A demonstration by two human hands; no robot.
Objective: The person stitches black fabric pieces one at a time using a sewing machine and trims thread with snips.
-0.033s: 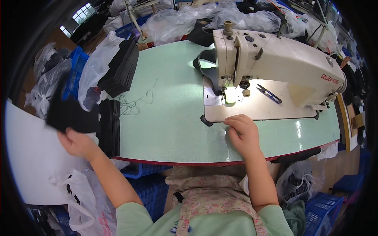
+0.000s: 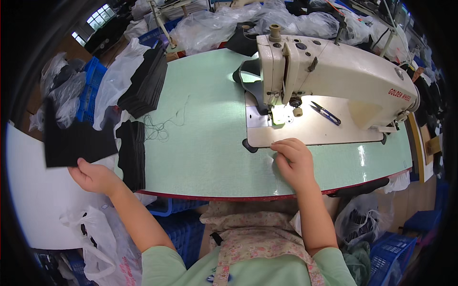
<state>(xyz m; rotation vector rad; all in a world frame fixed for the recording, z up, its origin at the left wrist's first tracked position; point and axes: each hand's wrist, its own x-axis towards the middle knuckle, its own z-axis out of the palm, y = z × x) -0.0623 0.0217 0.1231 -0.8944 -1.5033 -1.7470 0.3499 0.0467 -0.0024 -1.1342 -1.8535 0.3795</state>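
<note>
Out past the table's left end, my left hand (image 2: 95, 177) pinches the lower edge of a black cut fabric piece (image 2: 78, 143) with a notched outline. Beside it, on the table's left edge, lies a stack of similar black pieces (image 2: 131, 157). My right hand (image 2: 294, 159) rests at the front edge of the sewing machine's (image 2: 343, 62) metal bed, fingers loosely bent, thumb apart, nothing in it. Thread snips (image 2: 326, 113) lie on the bed. A dark curved strip (image 2: 256, 90) reaches to the left of the lit needle area.
Farther back on the left stands a second black stack (image 2: 148, 83), with loose thread (image 2: 160, 128) near it on the green tabletop (image 2: 205, 143). A white board (image 2: 33, 190) is at far left. Plastic bags (image 2: 210, 28) and blue crates (image 2: 391, 252) surround the table.
My left hand has shifted little, while the black piece has swung outward to the left and now shows flatter, its notched edge clearer. My right hand stays put.
</note>
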